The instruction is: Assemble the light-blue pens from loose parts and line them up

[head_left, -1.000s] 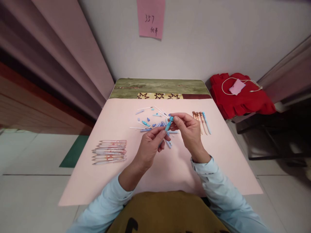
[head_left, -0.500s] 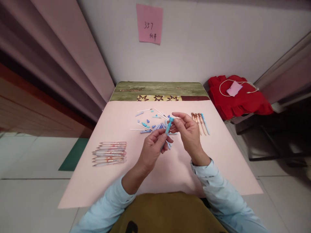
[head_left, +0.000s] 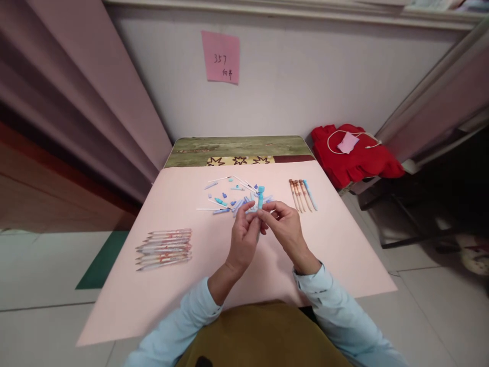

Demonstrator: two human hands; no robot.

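A light-blue pen with a wider, shaped top stands nearly upright between my hands. My left hand is closed around its lower part, which is mostly hidden by the fingers. The thumb and fingertips of my right hand pinch the same pen just below its exposed upper barrel. Behind the hands lies a scatter of loose pen parts: blue and lilac barrels, white refills, a turquoise piece and small blue caps. My fingers cover some of them.
Several white patterned pens lie in a stack at the left of the pink-covered table. At the right is a row of brown-topped pens with a blue pen beside them. A red cloth with a white cable sits beyond the table.
My right hand has moved from the pen's top down to the barrel, beside my left fingers. The pen now stands more upright. The whole view has shifted slightly.
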